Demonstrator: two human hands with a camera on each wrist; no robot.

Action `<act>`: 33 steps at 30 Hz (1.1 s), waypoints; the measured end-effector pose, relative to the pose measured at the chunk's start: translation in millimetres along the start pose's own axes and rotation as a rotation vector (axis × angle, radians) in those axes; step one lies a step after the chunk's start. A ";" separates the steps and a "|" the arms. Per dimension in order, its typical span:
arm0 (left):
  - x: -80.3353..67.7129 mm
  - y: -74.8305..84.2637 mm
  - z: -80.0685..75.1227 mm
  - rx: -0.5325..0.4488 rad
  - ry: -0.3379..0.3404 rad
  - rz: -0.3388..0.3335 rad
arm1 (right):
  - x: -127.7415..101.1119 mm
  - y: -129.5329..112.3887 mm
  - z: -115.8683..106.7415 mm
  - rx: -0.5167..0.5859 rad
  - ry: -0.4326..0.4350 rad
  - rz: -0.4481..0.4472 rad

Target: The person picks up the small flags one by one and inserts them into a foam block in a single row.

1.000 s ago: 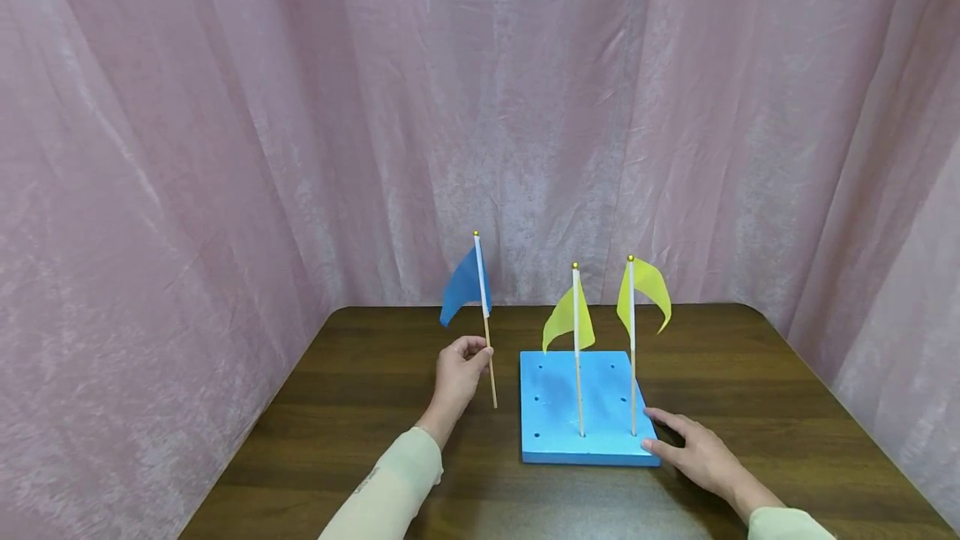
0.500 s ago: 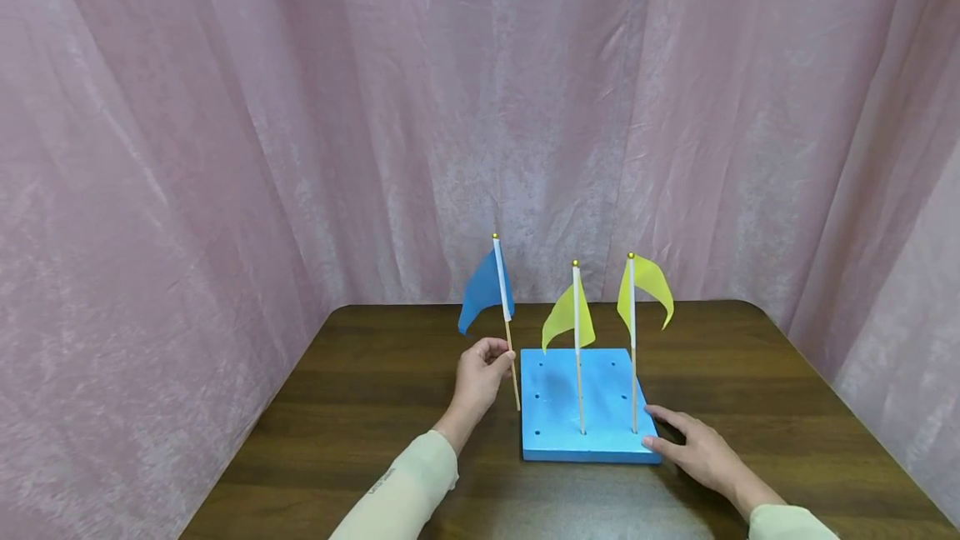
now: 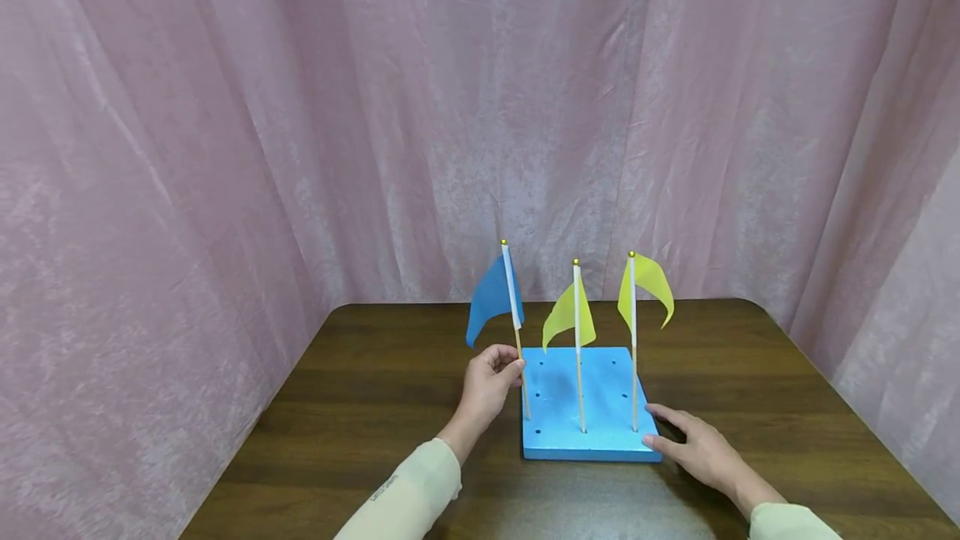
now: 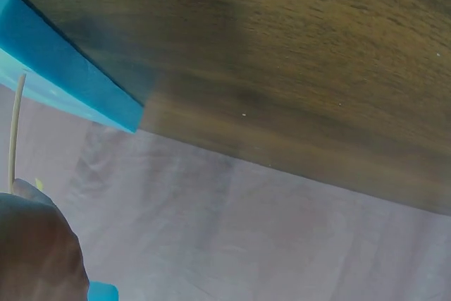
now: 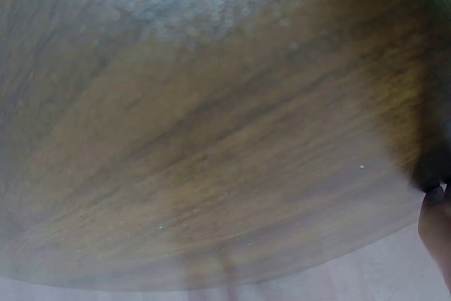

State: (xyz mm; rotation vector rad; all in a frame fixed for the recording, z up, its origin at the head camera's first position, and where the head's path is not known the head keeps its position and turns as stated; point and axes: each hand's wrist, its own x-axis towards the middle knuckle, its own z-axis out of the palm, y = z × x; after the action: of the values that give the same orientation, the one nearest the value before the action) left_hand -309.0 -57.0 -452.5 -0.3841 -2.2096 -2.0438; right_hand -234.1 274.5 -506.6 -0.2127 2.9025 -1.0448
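Observation:
My left hand (image 3: 486, 383) pinches the wooden stick of a blue flag (image 3: 495, 298) between thumb and fingers. The stick leans a little, its lower end over the left edge of a light-blue board (image 3: 555, 444) with small holes. Whether that tip touches the board I cannot tell. In the left wrist view the stick (image 4: 15, 132) shows above the board's side (image 4: 77, 68). Two yellow flags, a middle one (image 3: 567, 319) and a right one (image 3: 649, 282), stand upright in front-row holes. My right hand (image 3: 701, 452) rests with extended fingers against the board's right edge.
The board lies on a dark brown wooden table (image 3: 360, 407) with rounded far corners. Pink curtains (image 3: 480, 107) hang behind and at both sides. Several holes show in the board, one at its front left.
My left hand has carried the blue flag rightward, from beside the board to over its left edge, and slightly lower. The right hand and the yellow flags stay in place.

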 end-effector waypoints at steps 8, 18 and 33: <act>-6.9 1.7 5.4 -0.047 -0.051 -0.016 | -1.7 0.1 0.3 0.004 0.013 -0.019; -19.6 19.2 7.2 -0.052 -0.081 -0.017 | -2.4 -1.2 0.7 0.008 0.026 -0.028; -32.1 22.7 7.1 -0.044 -0.129 -0.017 | -1.2 -2.0 -0.3 -0.002 0.013 -0.019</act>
State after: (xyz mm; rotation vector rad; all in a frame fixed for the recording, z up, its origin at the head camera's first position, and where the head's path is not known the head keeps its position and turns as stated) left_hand -271.7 -52.2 -439.2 -0.5168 -2.2495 -2.1372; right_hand -232.7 273.4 -505.1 -0.2346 2.9186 -1.0494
